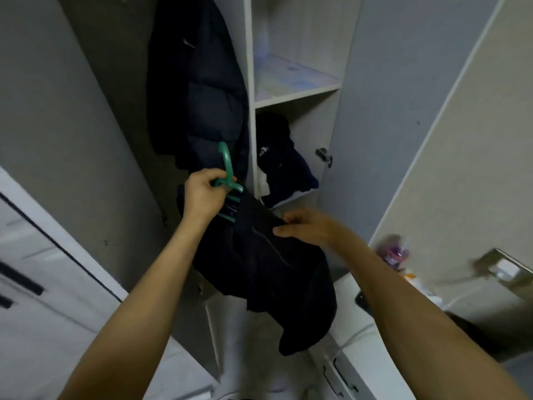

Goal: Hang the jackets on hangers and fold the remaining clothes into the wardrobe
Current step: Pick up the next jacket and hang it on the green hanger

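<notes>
My left hand (203, 194) grips a green plastic hanger (227, 166) just below its hook, in front of the open wardrobe. A dark navy jacket (265, 272) hangs from the hanger and droops down toward the floor. My right hand (305, 226) pinches the jacket's upper edge on the right side. Another dark puffer jacket (202, 90) hangs inside the wardrobe's left section, right behind the hanger's hook. Crumpled dark clothes (284, 166) lie on the lower shelf of the right section.
An upper wardrobe shelf (297, 90) holds only pale patches of colour. The open wardrobe door (389, 111) stands at right with a hinge. A white counter (357, 287) with small items sits lower right. A white cabinet (34, 284) stands at left.
</notes>
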Motion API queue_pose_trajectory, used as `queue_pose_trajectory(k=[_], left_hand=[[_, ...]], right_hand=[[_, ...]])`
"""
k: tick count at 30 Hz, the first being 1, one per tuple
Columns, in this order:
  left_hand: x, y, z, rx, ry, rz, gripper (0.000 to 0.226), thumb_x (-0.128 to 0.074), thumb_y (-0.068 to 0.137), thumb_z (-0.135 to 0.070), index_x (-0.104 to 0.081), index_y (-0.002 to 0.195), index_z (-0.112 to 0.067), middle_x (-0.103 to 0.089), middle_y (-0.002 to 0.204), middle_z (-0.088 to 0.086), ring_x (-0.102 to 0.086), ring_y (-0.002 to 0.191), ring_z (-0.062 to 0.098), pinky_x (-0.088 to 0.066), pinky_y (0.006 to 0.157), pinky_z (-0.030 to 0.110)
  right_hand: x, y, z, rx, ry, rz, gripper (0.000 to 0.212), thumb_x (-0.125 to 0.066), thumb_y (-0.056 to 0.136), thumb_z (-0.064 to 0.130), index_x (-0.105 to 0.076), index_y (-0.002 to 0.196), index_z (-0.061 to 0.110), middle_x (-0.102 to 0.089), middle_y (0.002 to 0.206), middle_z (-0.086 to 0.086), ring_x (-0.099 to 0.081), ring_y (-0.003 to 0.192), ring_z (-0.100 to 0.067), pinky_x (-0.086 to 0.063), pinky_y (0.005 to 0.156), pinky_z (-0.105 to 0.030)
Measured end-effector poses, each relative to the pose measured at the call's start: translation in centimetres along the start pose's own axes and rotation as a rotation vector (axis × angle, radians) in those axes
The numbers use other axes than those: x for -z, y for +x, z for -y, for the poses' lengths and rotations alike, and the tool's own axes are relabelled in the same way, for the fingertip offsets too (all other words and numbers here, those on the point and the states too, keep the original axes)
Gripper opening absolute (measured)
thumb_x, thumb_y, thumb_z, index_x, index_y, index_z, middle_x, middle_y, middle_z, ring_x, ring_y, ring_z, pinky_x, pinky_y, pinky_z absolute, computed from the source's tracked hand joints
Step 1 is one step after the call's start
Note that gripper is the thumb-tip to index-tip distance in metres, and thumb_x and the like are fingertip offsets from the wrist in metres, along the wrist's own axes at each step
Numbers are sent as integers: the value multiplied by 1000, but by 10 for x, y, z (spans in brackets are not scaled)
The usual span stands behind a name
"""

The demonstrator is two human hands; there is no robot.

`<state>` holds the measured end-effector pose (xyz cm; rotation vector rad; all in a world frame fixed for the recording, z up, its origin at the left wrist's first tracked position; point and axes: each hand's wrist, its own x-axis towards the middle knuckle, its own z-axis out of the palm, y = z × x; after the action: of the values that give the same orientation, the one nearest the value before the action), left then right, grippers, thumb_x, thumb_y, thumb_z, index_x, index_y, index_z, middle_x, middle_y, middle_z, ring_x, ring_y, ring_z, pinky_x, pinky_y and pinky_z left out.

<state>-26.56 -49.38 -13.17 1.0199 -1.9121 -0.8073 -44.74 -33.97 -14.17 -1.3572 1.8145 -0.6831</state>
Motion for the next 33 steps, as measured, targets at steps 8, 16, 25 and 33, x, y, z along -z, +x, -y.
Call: queue_pose_trajectory(k=[8, 16, 25, 33], left_hand=[[8, 3, -29, 10, 244, -299, 21, -71, 86, -12, -63, 105, -15, -55, 107, 2, -57, 96, 15, -47, 87, 23], [-28, -16, -77, 502, 29, -32, 47, -58, 95, -46, -69, 71, -7, -68, 61, 4, -63, 50, 16, -51, 47, 25], [-21, 28, -71, 771, 124, -58, 50, -59, 93, -47, -68, 80, 0, -71, 60, 10, -68, 50, 20, -56, 48, 27], [-36, 57, -54, 702, -154, -282, 26, -52, 100, -29, -52, 84, -8, -62, 76, 8, -65, 66, 21, -59, 58, 31]], right_hand=[[38, 40, 8, 321, 60, -12, 55, -69, 91, 19, -26, 57, 20, -25, 48, 10, -24, 41, -4, -23, 43, -20], [38, 78, 24, 439, 7, 77, 53, -69, 90, 22, -27, 58, 22, -25, 49, 11, -24, 42, -4, -22, 42, -22], [42, 120, 43, 537, -97, 65, 49, -70, 88, 23, -31, 58, 20, -30, 49, 9, -27, 41, -5, -25, 45, -26], [49, 141, 69, 498, -138, 176, 47, -69, 90, 31, -32, 62, 21, -31, 56, 5, -27, 47, -8, -24, 49, -29]])
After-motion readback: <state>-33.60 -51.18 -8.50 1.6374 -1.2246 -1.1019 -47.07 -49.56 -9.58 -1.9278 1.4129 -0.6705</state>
